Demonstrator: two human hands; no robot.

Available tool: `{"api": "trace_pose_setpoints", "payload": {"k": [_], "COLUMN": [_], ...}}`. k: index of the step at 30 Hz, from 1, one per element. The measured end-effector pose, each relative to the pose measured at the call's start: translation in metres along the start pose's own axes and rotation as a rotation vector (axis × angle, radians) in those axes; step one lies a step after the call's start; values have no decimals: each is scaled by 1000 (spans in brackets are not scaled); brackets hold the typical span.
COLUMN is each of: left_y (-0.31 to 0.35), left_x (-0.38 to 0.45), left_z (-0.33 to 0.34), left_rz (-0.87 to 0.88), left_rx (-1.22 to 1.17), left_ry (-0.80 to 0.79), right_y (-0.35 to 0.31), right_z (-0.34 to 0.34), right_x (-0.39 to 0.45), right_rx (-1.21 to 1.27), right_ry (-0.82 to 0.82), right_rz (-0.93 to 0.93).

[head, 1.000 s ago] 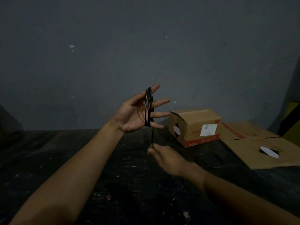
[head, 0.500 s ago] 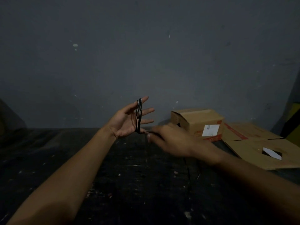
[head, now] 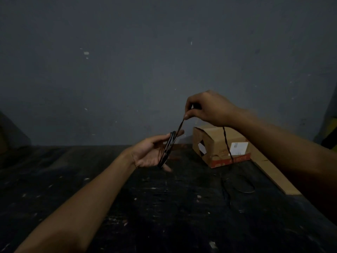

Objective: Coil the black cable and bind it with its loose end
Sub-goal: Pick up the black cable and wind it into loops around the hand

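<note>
Meanwhile, black cable around left hand.

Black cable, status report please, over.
Left hand open, black cable coil looped around its fingers. Right hand pinching the strand, raised. Slack trails to dark table. Nothing in the way.

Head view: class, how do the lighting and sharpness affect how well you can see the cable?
Head view: dim and grainy; the cable wound on the left hand catches faint highlights, its slack on the dark table almost vanishes, and the right hand looks slightly soft.
</note>
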State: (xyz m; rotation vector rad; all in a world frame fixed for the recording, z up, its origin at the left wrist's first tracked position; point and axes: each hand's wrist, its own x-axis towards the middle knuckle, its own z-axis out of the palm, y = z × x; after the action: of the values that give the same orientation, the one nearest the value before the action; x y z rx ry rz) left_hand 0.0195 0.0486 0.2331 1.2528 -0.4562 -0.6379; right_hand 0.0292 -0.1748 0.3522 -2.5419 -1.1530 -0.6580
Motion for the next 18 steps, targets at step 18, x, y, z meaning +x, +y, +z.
{"api": "trace_pose_setpoints", "payload": {"k": [18], "left_y": [20], "left_x": [0], "left_z": [37], "left_rz": [54], "left_rx": [29], "left_ry": [-245], "right_y": [62], "right_z": [88], "right_x": [-35], "right_rx": [403], "right_ry": [37], "right_rz": [203]}}
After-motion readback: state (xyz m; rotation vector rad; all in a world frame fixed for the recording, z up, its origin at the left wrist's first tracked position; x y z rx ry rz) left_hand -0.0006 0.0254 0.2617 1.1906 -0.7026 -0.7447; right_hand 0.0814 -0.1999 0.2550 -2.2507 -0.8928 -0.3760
